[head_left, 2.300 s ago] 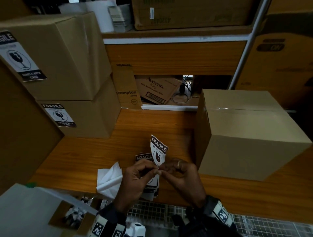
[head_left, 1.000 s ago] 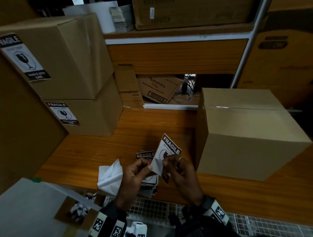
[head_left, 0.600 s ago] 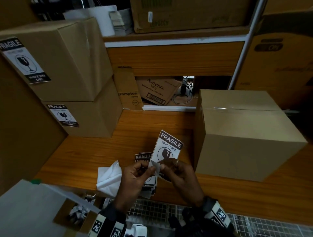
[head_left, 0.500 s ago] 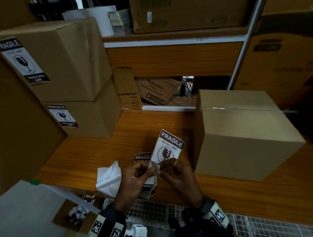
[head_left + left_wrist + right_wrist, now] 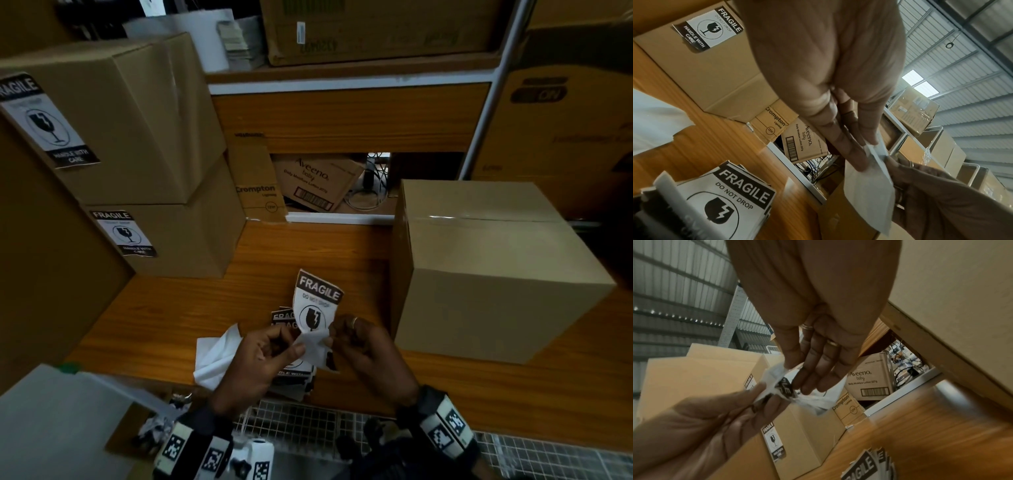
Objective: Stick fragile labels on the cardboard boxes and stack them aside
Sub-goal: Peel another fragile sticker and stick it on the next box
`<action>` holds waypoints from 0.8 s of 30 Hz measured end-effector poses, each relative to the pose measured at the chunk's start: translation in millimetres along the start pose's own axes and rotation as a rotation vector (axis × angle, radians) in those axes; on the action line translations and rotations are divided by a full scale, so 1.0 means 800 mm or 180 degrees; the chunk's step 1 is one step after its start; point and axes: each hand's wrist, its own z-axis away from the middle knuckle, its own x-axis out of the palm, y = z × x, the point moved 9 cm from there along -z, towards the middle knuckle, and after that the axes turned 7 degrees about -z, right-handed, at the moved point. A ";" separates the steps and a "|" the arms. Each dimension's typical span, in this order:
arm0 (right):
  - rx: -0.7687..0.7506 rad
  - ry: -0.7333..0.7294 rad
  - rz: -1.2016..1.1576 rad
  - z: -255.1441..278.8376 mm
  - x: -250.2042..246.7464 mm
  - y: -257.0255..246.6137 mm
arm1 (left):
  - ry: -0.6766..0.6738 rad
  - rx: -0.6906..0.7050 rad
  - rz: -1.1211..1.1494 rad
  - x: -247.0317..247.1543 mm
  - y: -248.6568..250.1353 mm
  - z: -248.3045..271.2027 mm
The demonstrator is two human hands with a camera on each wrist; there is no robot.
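Fragile label (image 5: 317, 305): held above wooden desk (image 5: 171, 308), beside unlabelled box (image 5: 486, 270). Our left hand (image 5: 263, 359) pinches white backing (image 5: 313, 344); our right hand (image 5: 363, 346) pinches label edge. Spare label stack (image 5: 291, 373) beneath. Two labelled boxes (image 5: 164, 171) stacked left.

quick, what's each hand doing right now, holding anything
Left hand: closed, pinching the white backing paper at the label's lower edge.
Right hand: closed, pinching the fragile label itself.
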 end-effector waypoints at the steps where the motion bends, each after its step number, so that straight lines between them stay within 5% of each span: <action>1: -0.0008 -0.0024 0.0035 -0.001 0.000 -0.002 | -0.0035 -0.0005 -0.0024 -0.001 0.001 0.000; 10: -0.0044 0.0372 -0.0058 -0.005 -0.004 0.007 | 0.0267 -0.0142 0.0332 0.003 0.000 0.007; 24: 0.0035 0.0324 0.0067 0.006 0.009 0.023 | 0.0213 -0.0232 0.0329 0.011 -0.015 0.005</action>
